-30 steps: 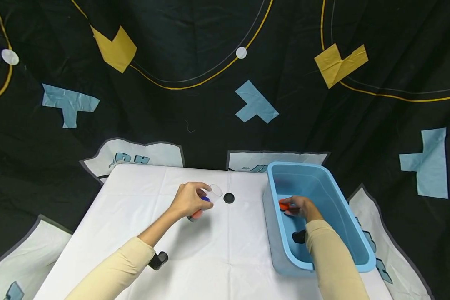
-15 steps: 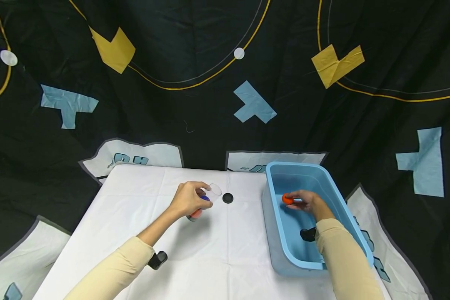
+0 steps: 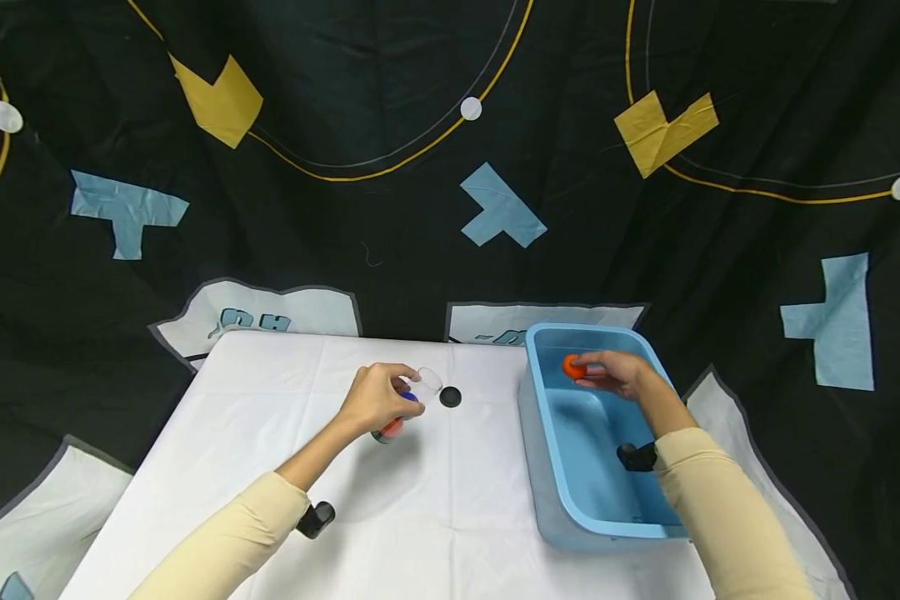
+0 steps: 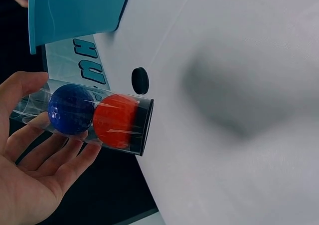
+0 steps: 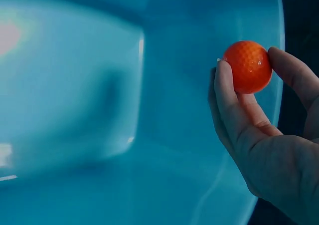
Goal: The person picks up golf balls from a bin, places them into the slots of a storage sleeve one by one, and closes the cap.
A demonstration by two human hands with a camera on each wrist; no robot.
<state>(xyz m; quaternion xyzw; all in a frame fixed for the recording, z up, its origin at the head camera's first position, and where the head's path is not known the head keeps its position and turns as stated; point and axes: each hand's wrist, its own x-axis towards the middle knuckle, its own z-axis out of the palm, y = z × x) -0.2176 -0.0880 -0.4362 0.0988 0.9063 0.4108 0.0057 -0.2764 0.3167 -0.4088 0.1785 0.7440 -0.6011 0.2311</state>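
Observation:
My left hand (image 3: 378,400) grips a clear plastic tube (image 4: 37,95) above the table, its open end tilted up to the right in the head view. Inside the tube a blue golf ball (image 4: 71,109) lies against a red-orange golf ball (image 4: 115,120), which sits by the dark end cap (image 4: 144,127). An orange golf ball (image 5: 247,67) is pinched between the thumb and fingers of my right hand (image 3: 618,372), over the far part of the blue bin (image 3: 562,467).
A round black cap (image 3: 451,397) lies on the white-covered table (image 3: 420,508), right of the tube. The bin's raised walls stand at the table's right side. A black curtain (image 3: 390,233) hangs behind.
My right hand has lifted the orange ball from low in the bin and moved it toward the bin's far end. The left hand has kept the tube nearly still.

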